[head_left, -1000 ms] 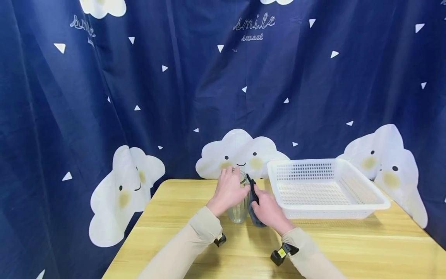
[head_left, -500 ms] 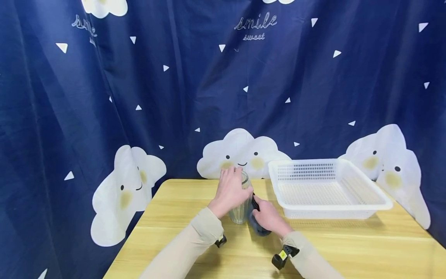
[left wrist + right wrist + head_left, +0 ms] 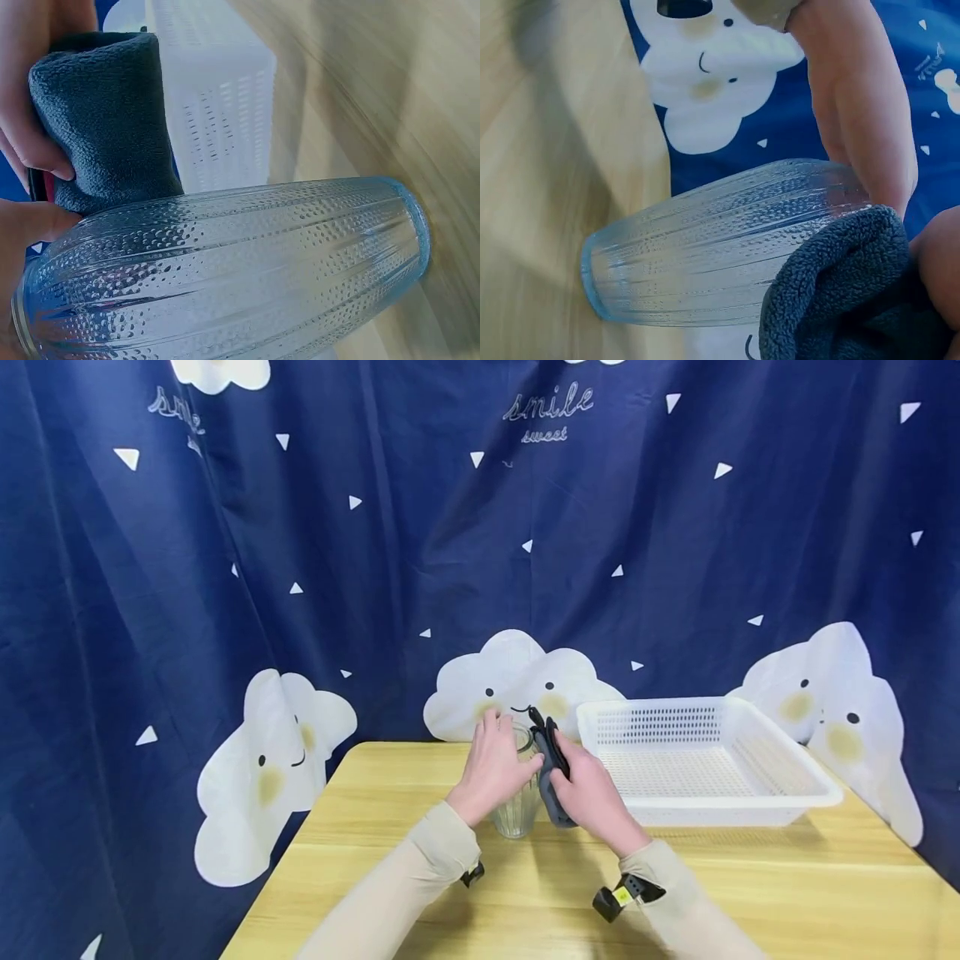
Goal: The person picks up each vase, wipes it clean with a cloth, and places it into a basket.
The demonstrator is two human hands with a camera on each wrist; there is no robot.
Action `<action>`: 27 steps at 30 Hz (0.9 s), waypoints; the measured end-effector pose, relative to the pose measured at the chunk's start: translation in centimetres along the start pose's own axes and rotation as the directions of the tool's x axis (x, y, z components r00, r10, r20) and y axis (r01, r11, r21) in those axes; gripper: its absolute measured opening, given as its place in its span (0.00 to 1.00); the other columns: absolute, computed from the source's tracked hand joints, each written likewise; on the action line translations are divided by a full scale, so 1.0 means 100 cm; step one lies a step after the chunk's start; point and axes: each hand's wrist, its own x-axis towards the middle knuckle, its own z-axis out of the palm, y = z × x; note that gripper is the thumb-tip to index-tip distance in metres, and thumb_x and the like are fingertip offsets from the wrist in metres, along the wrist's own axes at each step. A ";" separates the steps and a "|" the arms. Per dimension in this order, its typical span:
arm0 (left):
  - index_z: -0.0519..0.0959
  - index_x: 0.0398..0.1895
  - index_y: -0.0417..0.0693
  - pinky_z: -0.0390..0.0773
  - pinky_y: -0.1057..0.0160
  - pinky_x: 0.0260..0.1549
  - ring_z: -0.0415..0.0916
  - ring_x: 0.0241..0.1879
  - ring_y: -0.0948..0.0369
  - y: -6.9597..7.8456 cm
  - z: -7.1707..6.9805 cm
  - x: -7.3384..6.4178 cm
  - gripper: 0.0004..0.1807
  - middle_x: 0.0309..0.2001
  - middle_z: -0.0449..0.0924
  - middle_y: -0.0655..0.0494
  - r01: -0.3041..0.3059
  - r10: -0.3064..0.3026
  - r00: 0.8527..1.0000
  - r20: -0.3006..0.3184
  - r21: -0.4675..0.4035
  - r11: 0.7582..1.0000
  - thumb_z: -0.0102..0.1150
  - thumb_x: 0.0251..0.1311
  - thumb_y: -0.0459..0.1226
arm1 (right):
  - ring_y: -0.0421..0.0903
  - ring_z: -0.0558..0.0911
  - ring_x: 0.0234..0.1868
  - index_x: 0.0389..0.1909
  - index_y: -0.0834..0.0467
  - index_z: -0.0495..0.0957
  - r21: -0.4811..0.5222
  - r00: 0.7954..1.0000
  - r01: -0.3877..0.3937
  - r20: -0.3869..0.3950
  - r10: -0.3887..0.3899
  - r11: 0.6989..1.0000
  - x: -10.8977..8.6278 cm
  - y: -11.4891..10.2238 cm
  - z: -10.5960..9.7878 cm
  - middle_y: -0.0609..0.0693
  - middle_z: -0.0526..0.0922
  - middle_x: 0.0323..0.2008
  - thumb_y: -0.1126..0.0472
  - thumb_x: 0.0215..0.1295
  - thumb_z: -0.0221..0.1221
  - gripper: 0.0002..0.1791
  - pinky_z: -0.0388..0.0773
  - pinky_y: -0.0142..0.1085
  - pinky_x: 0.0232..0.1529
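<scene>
A clear ribbed glass vase (image 3: pixel 516 814) with a dimpled surface stands on the table. My left hand (image 3: pixel 495 770) grips it near the top, thumb on the side toward the right hand. My right hand (image 3: pixel 594 793) holds a dark grey plush cloth (image 3: pixel 553 797) with black parts (image 3: pixel 553 747) at its upper end. In the left wrist view the cloth (image 3: pixel 105 120) lies along the upper side of the vase (image 3: pixel 240 262), close to the left thumb. In the right wrist view the folded cloth (image 3: pixel 840 277) overlaps the vase (image 3: pixel 705 255).
A white perforated plastic basket (image 3: pixel 720 803) sits on the wooden table (image 3: pixel 360 827) to the right of the right hand. A dark blue curtain (image 3: pixel 420 527) with white clouds hangs behind the table's far edge.
My right hand and the cloth dipped lower along the vase half a second ago and are now back up, slightly to the right. The left hand and the vase have barely moved.
</scene>
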 end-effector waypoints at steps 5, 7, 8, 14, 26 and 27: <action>0.69 0.67 0.34 0.72 0.54 0.56 0.65 0.55 0.49 -0.005 0.001 -0.002 0.46 0.56 0.65 0.43 0.025 -0.025 1.000 0.014 0.002 1.000 0.67 0.55 0.59 | 0.61 0.80 0.59 0.74 0.67 0.62 -0.051 0.999 0.031 0.017 -0.030 0.998 -0.002 0.000 0.011 0.67 0.75 0.64 0.66 0.66 0.56 0.35 0.78 0.53 0.54; 0.68 0.68 0.34 0.72 0.54 0.56 0.65 0.55 0.48 -0.007 0.002 -0.003 0.47 0.56 0.65 0.42 0.031 -0.031 0.999 0.020 0.006 0.999 0.68 0.55 0.59 | 0.61 0.80 0.58 0.74 0.68 0.61 -0.067 0.999 0.024 0.037 -0.022 0.997 -0.004 0.003 0.017 0.68 0.75 0.63 0.66 0.66 0.56 0.35 0.79 0.53 0.53; 0.68 0.69 0.34 0.72 0.54 0.56 0.65 0.55 0.48 -0.007 0.003 -0.003 0.48 0.56 0.65 0.42 0.033 -0.033 0.999 0.025 0.007 0.999 0.67 0.55 0.59 | 0.61 0.81 0.57 0.74 0.68 0.61 -0.075 0.999 0.019 0.045 -0.016 0.997 -0.005 0.005 0.020 0.68 0.76 0.62 0.66 0.65 0.56 0.35 0.79 0.53 0.52; 0.66 0.71 0.33 0.71 0.53 0.58 0.63 0.56 0.47 -0.005 0.006 -0.001 0.48 0.56 0.65 0.40 0.012 -0.011 1.000 0.025 -0.014 1.000 0.66 0.57 0.58 | 0.60 0.81 0.55 0.73 0.69 0.62 -0.103 0.997 -0.019 0.071 0.026 0.995 -0.007 0.018 0.032 0.68 0.79 0.58 0.67 0.64 0.57 0.35 0.79 0.53 0.53; 0.70 0.67 0.40 0.69 0.52 0.52 0.67 0.52 0.48 0.001 0.005 0.002 0.42 0.52 0.67 0.45 0.004 -0.002 1.000 -0.023 0.069 0.998 0.57 0.61 0.62 | 0.62 0.82 0.56 0.71 0.68 0.65 -0.187 0.973 -0.046 0.214 0.087 0.981 -0.013 0.043 0.060 0.67 0.81 0.56 0.65 0.64 0.59 0.34 0.79 0.53 0.54; 0.71 0.66 0.41 0.69 0.51 0.51 0.68 0.51 0.48 0.001 0.005 0.002 0.41 0.52 0.68 0.45 0.005 -0.001 0.999 -0.037 0.093 0.996 0.55 0.63 0.63 | 0.62 0.82 0.56 0.71 0.68 0.66 -0.191 0.973 -0.044 0.213 0.086 0.981 -0.012 0.045 0.061 0.67 0.81 0.56 0.65 0.63 0.59 0.34 0.79 0.53 0.54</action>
